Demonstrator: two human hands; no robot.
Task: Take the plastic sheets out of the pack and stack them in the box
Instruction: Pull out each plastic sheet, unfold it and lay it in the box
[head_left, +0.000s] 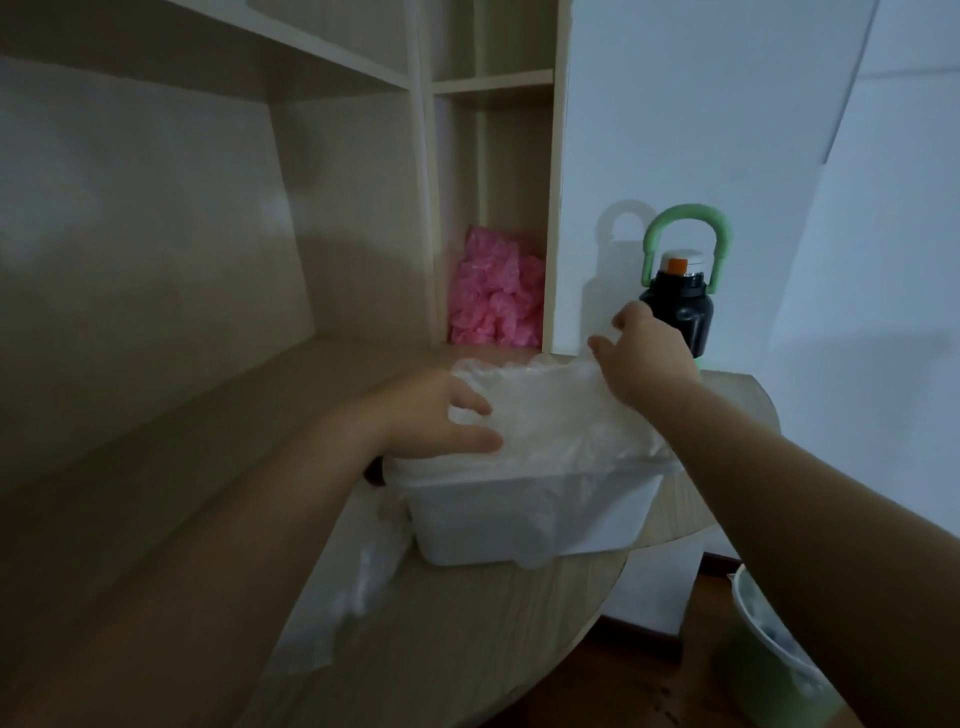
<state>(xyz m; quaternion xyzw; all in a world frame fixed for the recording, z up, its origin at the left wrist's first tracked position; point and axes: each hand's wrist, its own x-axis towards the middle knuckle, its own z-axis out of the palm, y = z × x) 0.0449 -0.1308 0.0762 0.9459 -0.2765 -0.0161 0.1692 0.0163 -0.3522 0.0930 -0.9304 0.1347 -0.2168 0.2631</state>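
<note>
your left hand (431, 415) lies flat on the sheets (550, 410) at the left side of the box (519, 519), fingers (470, 402) nearly straight and spread, pressing down, gripping nothing. your right hand (644, 358) is at the box's far right corner, fingers curled and pinching the sheets' edge. the sheets are piled on top of the box, and one droops over its front wall. the box sits on the table (467, 623). the clear pack (358, 582) lies crumpled just left of the box. a bottle (680, 312) stands behind the box, to the right. a pink pile (493, 291) is in a shelf behind the box. a green bin (753, 649) is on the floor, right of the box.
</note>
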